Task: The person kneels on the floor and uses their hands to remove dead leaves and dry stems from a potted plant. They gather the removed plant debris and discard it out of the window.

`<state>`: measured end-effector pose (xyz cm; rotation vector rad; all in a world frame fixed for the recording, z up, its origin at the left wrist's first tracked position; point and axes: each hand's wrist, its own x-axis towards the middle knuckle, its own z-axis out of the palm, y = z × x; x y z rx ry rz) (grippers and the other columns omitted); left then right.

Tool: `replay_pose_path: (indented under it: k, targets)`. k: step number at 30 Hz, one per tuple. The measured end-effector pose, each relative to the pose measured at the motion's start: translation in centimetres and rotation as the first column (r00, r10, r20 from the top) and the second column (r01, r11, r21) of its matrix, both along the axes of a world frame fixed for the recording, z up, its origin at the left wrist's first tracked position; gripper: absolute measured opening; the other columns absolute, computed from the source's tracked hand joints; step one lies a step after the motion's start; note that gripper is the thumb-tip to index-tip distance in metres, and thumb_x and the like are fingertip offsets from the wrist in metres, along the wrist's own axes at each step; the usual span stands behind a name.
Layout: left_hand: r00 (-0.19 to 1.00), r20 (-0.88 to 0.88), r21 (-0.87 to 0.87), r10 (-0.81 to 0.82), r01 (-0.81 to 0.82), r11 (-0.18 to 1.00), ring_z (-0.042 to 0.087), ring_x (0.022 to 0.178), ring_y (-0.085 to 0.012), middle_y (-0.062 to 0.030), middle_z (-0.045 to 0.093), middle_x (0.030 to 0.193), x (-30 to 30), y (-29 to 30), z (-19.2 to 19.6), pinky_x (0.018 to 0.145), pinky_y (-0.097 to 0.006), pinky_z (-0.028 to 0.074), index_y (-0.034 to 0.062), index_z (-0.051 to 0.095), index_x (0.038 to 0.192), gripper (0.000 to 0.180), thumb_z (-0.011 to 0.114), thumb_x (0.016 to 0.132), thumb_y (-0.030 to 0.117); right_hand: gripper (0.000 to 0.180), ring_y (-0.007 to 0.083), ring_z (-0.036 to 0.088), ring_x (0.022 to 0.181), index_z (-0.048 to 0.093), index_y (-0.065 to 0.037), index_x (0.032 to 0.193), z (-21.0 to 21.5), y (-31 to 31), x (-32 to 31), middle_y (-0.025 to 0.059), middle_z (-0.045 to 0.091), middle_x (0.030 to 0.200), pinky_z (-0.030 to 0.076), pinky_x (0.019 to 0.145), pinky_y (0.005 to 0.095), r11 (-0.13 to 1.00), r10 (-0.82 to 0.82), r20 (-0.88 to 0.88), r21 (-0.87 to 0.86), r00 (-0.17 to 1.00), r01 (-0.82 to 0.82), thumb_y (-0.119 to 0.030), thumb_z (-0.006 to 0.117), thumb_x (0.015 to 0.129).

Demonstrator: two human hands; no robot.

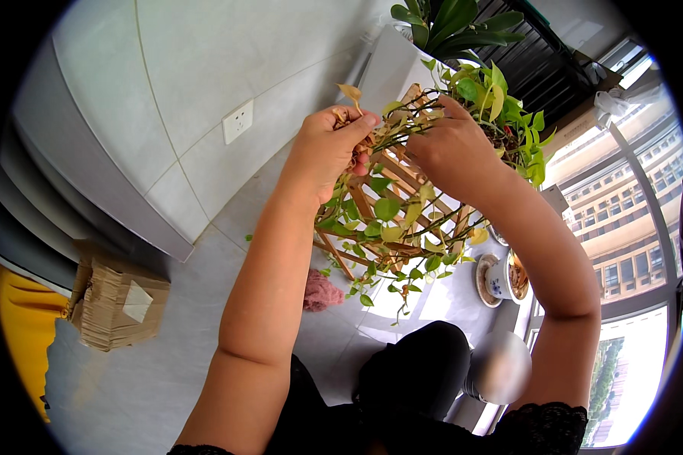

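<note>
A trailing vine plant (388, 209) with green and yellowing leaves spills over a slatted wooden stand (363, 203) in front of me. Closed around a bunch of dry, brown, curled leaves (362, 149), my left hand (319, 152) is at the vine's upper left; one tan leaf pokes up above its fingers. My right hand (457, 155) is bent in among the stems and yellowed leaves at the top of the plant, fingers curled in a pinch. What lies between those fingertips is hidden by the hand.
A cardboard box (121, 303) stands on the floor at the left. On the wall is a socket (238, 122). A broad-leaved plant (463, 30) in a tall pale planter is behind the stand. Right of it are a white pot (500, 278) and windows. A pink cloth-like bundle (322, 291) lies below.
</note>
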<state>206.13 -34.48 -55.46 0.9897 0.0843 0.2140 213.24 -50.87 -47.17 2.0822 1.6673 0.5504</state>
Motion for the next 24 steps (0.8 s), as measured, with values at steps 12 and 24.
replay_pose_path:
  k: [12, 24]
  targets:
    - [0.999, -0.002, 0.017, -0.035, 0.035, 0.999, 0.047, 0.050, -0.0086, -0.0002, 0.053, 0.067, -0.1, -0.1, 0.1, 0.046, -0.024, 0.039, -0.0004, 0.060, 0.096, 0.021, 0.063, 0.087, 0.019, 0.003, 0.0203, 0.060, 0.067, 0.061, -0.012, 0.062, -2.0, 0.6, 1.1, 0.0041, 0.057, 0.068, 0.042, 0.089, 0.0389, 0.990, 0.055, 0.170, 0.120, 0.984, -0.076, -0.009, 0.063, 0.063]
    - [0.992, 0.098, 0.065, -0.082, 0.076, 0.995, 0.048, 0.051, -0.0079, -0.0010, 0.054, 0.066, 0.6, -1.5, -0.5, 0.044, -0.023, 0.040, -0.0010, 0.062, 0.097, 0.021, 0.064, 0.086, 0.017, 0.006, 0.0270, 0.059, 0.072, 0.067, -0.005, 0.069, 0.1, 0.4, 0.3, 0.0079, 0.060, 0.072, 0.046, 0.071, 0.0380, 0.839, 0.033, -0.301, 0.527, 0.953, 0.137, -0.011, 0.066, 0.072]
